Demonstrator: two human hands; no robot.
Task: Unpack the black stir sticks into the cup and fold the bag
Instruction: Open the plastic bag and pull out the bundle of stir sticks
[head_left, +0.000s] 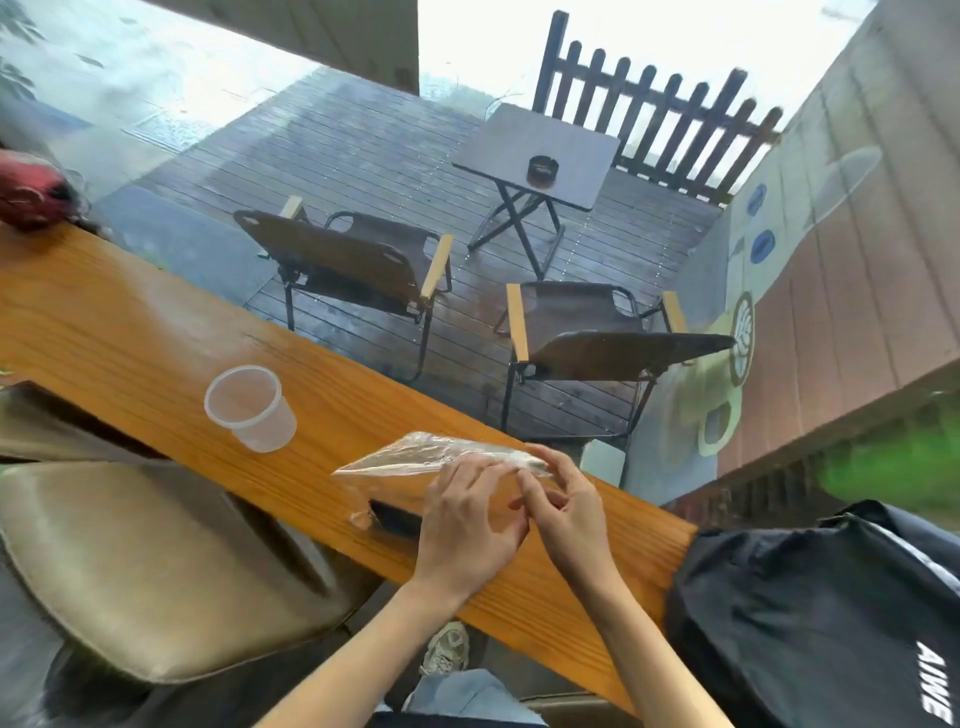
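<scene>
Both hands, left and right, pinch the bag; tearing abruptly may scatter sticks past the cup.

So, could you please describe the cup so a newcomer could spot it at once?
Find the long orange wooden counter running across the view. On it, left of the hands and the plastic bag, stands the cup: clear plastic, upright, empty, the only round container there.
</scene>
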